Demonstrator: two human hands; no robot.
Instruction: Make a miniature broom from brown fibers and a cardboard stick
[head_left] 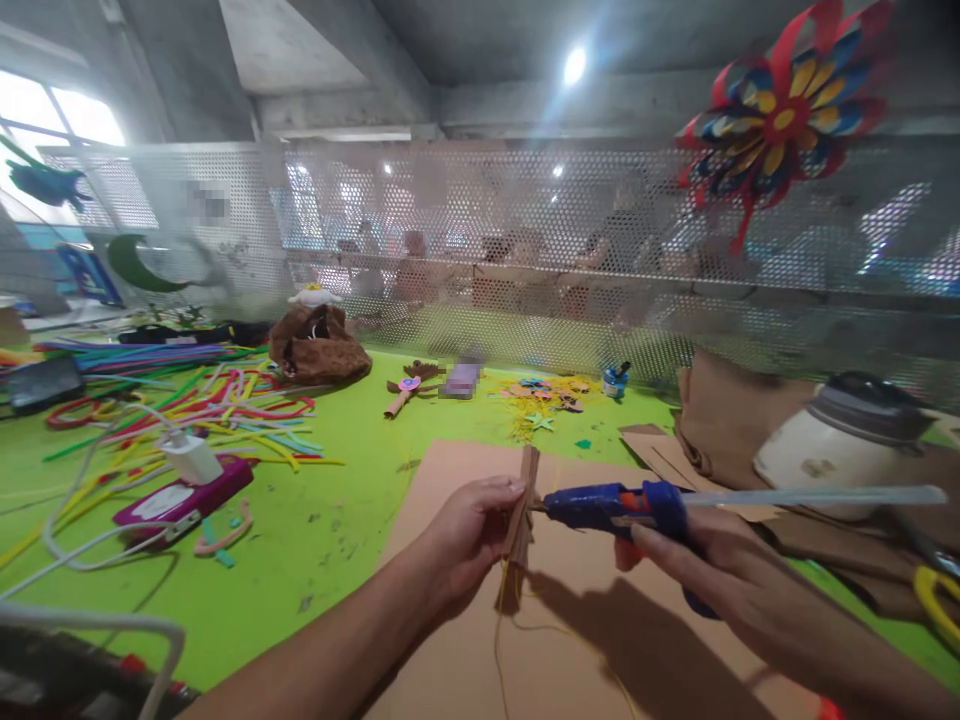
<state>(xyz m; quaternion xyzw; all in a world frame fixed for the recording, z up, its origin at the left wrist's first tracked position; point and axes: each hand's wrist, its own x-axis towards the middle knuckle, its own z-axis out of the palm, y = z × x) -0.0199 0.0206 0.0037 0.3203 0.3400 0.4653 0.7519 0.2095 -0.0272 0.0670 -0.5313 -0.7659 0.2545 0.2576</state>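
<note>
My left hand [474, 530] pinches a narrow folded brown paper strip [523, 515], held upright and slightly tilted over a tan board [442, 640]. Thin yellow string [498, 640] hangs from the strip's lower end. My right hand [705, 565] is wrapped round a blue hot glue gun [615, 505], with a long clear glue stick [817, 496] sticking out of its back. The gun's nozzle points left and is at the strip's right edge; whether it touches is too small to tell.
Pipe cleaners [225, 405] and a purple power strip [187, 500] lie left on the green table [300, 520]. Paper flowers and yellow shreds [547, 395] sit behind the board. Right are brown paper [720, 410], a white pot [817, 450] and yellow-handled scissors [934, 600].
</note>
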